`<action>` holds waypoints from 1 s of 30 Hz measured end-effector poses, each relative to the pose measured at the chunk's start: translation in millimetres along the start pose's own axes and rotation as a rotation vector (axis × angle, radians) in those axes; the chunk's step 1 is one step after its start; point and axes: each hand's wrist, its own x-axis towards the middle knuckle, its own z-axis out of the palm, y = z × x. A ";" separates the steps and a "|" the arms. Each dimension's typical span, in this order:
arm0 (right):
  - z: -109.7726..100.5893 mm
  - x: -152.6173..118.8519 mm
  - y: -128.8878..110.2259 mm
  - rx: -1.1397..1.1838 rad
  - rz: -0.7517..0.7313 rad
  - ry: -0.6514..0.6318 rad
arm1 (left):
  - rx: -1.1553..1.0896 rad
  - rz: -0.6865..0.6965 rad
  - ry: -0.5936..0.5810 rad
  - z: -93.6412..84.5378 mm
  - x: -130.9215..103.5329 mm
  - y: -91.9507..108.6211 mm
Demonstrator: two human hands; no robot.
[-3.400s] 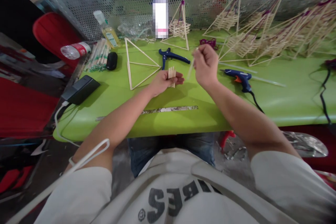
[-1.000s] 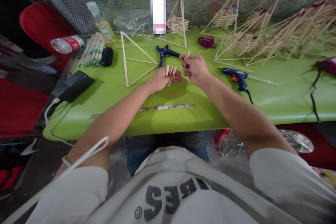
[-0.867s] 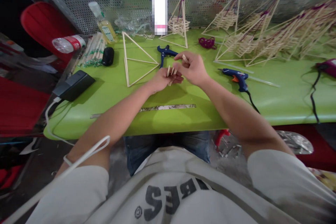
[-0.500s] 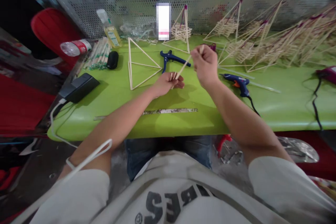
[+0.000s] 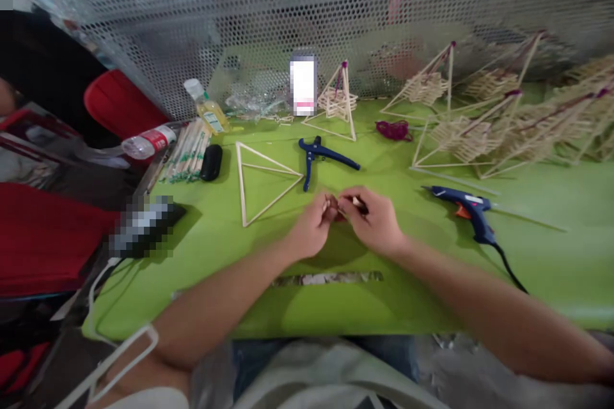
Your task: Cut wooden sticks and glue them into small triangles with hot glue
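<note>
My left hand [image 5: 311, 225] and my right hand [image 5: 373, 218] are close together above the table, fingers curled inward. Pale ends of thin wooden sticks peek out at the fingers of both hands; most of their length is hidden. Just behind my hands lies a blue pipe cutter [image 5: 330, 154] with its handles spread. To the left of it is a triangular frame of wooden sticks [image 5: 244, 192]. A flat patterned strip [image 5: 330, 278] lies on the green table [image 5: 345, 316] in front of my hands.
A blue glue gun [image 5: 472, 208] with a glue stick and cord lies right. Stick pyramids [image 5: 480, 140] crowd the back right, near purple yarn [image 5: 393, 130]. Bundled sticks [image 5: 187, 153], a black case [image 5: 211, 162], bottles [image 5: 213, 116] and a blurred-out device [image 5: 303, 86] stand farther back.
My right hand has come down and left to meet my left hand. The long stick that slanted between them no longer shows. The view has tilted up.
</note>
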 end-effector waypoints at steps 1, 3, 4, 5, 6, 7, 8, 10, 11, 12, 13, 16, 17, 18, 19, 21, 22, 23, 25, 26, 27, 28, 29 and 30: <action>0.1 -2.8 -2.9 0.003 -0.005 0.000 | 0.014 -0.017 -0.037 -0.6 -2.5 1.0; -0.9 -6.2 -6.3 0.043 -0.026 -0.023 | 0.032 -0.079 -0.080 -2.7 -6.8 0.8; -1.6 -7.0 -6.9 0.079 -0.038 -0.041 | 0.040 -0.117 -0.099 -4.1 -8.4 -0.3; -2.2 -7.2 -6.8 0.110 -0.045 -0.061 | 0.046 -0.146 -0.121 -5.6 -9.4 -1.6; -2.7 -7.0 -6.3 0.125 -0.051 -0.065 | 0.039 -0.160 -0.138 -7.0 -9.8 -2.9; -3.1 -6.4 -5.5 0.129 -0.048 -0.068 | 0.018 -0.170 -0.152 -8.4 -9.7 -3.8; -3.4 -5.6 -4.6 0.132 -0.043 -0.074 | 0.001 -0.181 -0.170 -9.7 -9.1 -4.0; -4.1 -3.4 -3.2 0.128 -0.029 -0.089 | 0.012 -0.208 -0.202 -11.7 -7.0 -2.3; -4.4 -2.2 -2.9 0.130 -0.024 -0.100 | 0.046 -0.228 -0.224 -12.4 -5.8 -0.6; -4.9 -1.3 -2.8 0.134 -0.022 -0.111 | 0.091 -0.248 -0.248 -12.9 -4.7 1.4; -5.4 -0.7 -3.0 0.142 -0.022 -0.124 | 0.134 -0.264 -0.277 -13.2 -3.8 3.3; -7.4 -1.8 -3.1 0.160 -0.034 -0.163 | 0.209 -0.286 -0.350 -13.1 -2.9 6.4; -8.2 -3.1 -2.7 0.158 -0.044 -0.173 | 0.215 -0.277 -0.358 -12.9 -3.1 6.3; -9.3 -4.6 -2.0 0.154 -0.055 -0.179 | 0.220 -0.263 -0.354 -12.7 -3.3 5.9; -10.4 -6.1 -1.2 0.152 -0.061 -0.184 | 0.226 -0.248 -0.344 -12.5 -3.4 5.5; -12.7 -8.2 0.6 0.166 -0.034 -0.202 | 0.209 -0.226 -0.290 -12.4 -3.1 5.4; -13.7 -8.4 1.4 0.188 0.004 -0.214 | 0.172 -0.222 -0.253 -12.4 -2.6 6.1; -14.6 -8.1 2.3 0.220 0.054 -0.228 | 0.118 -0.216 -0.214 -12.6 -2.0 7.1; -15.3 -5.8 4.5 0.303 0.169 -0.261 | 0.004 -0.192 -0.157 -13.2 -0.7 9.5; -15.0 -4.0 6.2 0.344 0.222 -0.278 | -0.034 -0.179 -0.139 -13.5 -0.4 10.2; -14.3 -2.0 8.3 0.377 0.266 -0.293 | -0.051 -0.171 -0.127 -13.8 -0.3 10.3; -13.2 0.0 10.9 0.393 0.294 -0.300 | -0.051 -0.169 -0.110 -13.9 -0.4 9.5; -11.7 2.0 13.8 0.393 0.308 -0.288 | -0.041 -0.173 -0.086 -13.8 -0.6 7.8; -9.9 3.6 16.8 0.379 0.308 -0.259 | -0.024 -0.177 -0.058 -13.4 -0.6 5.5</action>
